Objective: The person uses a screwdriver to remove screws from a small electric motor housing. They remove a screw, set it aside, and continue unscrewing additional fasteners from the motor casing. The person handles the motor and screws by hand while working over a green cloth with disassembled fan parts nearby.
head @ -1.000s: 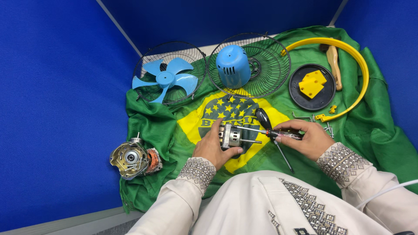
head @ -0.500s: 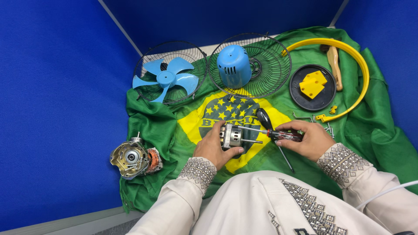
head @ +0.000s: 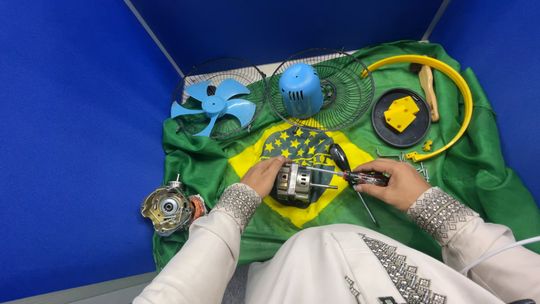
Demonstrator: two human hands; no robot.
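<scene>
Fan's already in pieces, blue plastic blade [head: 212, 107] and blue rear cover [head: 301, 90] parked on the wire guards, while the left hand [head: 263, 175] clamps the silver metal motor core [head: 296, 183] on the green cloth [head: 484, 169] and the right hand [head: 394, 181] pinches a red-handled screwdriver [head: 360, 177] against it, so screws look unfinished.

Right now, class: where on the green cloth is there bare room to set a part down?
Bare cloth lies right of the right hand, below the yellow hoop, and between the left hand and the blue fan blade. Crowded: small screws by the hoop's end.
</scene>
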